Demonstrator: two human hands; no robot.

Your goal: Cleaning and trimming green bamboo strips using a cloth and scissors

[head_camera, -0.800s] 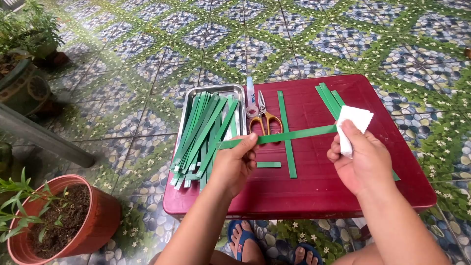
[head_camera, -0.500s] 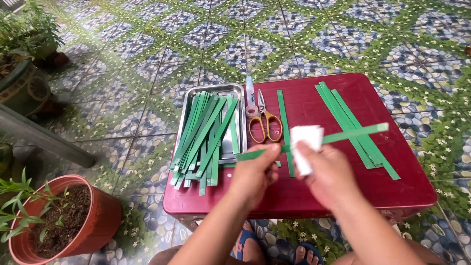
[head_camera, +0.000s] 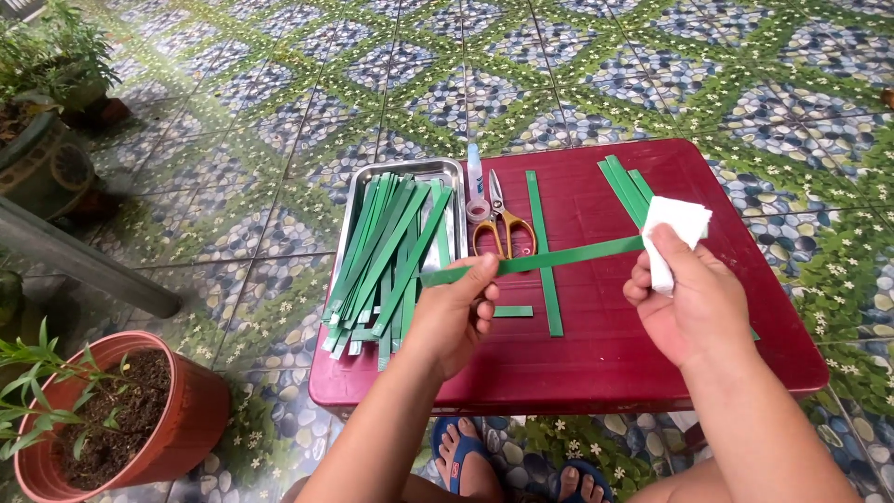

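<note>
The left hand (head_camera: 456, 312) holds one end of a long green strip (head_camera: 559, 257) in a narrow grip, the end pinched between thumb and fingers, and the right hand (head_camera: 694, 298) is closed on a folded white cloth (head_camera: 672, 233) that wraps around the other end of the same strip. The strip is stretched between the two hands, lifted a little above the red surface (head_camera: 633, 354), and it crosses over a second green strip (head_camera: 543, 251) that lies flat there. It seems that the step in hand is wiping the strip with the cloth; the next move probably asks for a steady pinch on the left and a gentle slide of the cloth along the strip, so it does not bend or tear. Just behind the stretched strip lie orange-handled scissors (head_camera: 503, 228) and a small glue bottle (head_camera: 477, 186). To the left of the scissors, a metal tray (head_camera: 445, 172) carries many more green strips (head_camera: 386, 251). A short green piece (head_camera: 512, 311) lies near the left hand.
</note>
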